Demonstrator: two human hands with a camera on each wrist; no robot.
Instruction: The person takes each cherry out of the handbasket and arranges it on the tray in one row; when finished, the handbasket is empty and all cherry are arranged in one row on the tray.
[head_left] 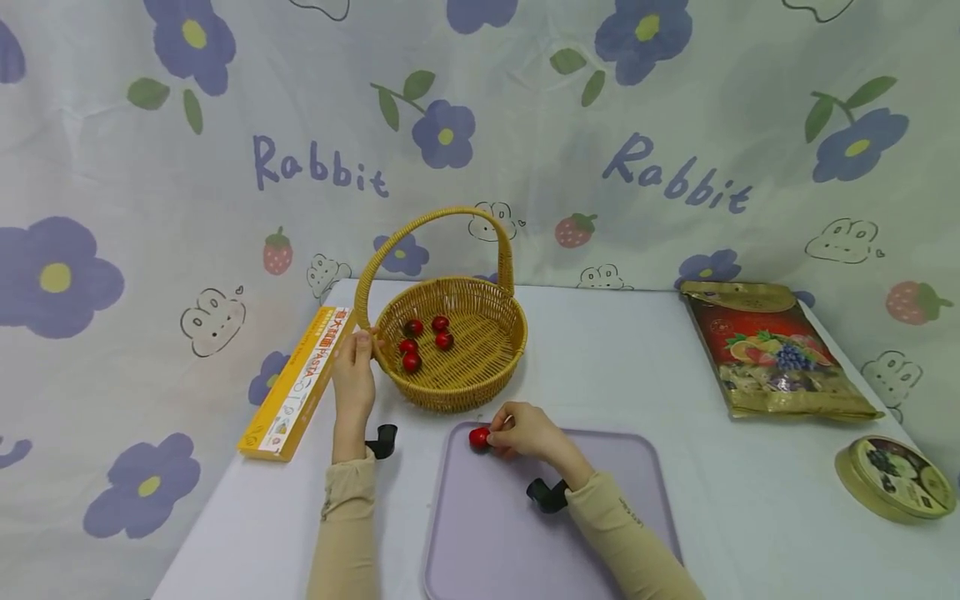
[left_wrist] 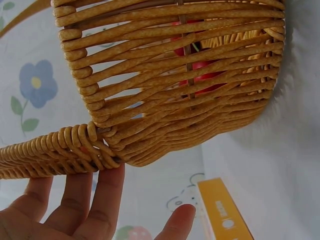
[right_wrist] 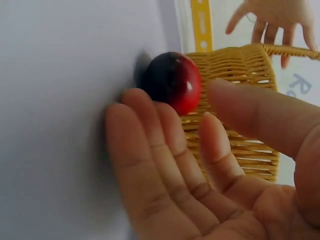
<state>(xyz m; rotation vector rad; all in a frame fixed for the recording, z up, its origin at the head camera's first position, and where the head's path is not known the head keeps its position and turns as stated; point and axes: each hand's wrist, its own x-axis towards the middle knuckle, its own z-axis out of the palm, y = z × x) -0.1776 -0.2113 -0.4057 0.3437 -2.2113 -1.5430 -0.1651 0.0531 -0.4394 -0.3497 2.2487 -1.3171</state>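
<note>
A woven basket (head_left: 480,367) with a tall handle stands mid-table, with several red fruits (head_left: 423,340) inside it. My left hand (head_left: 360,342) reaches its left side. Seen from the left wrist, that left hand (left_wrist: 147,195) has straight fingers (left_wrist: 107,192) touching the base of the basket's handle (left_wrist: 60,150). On the lilac tray (head_left: 555,533) in front lies a single red fruit (head_left: 480,437). My right hand (head_left: 498,429) is at it. In the right wrist view my right hand (right_wrist: 172,107) has fingertips (right_wrist: 137,102) against the red fruit (right_wrist: 175,80), and the thumb sits just short of it.
A long yellow pasta box (head_left: 296,383) lies left of the basket near the table's left edge. A gold and red snack bag (head_left: 776,350) and a round tin (head_left: 896,479) sit at the right. A flowered cloth backdrop hangs behind the table.
</note>
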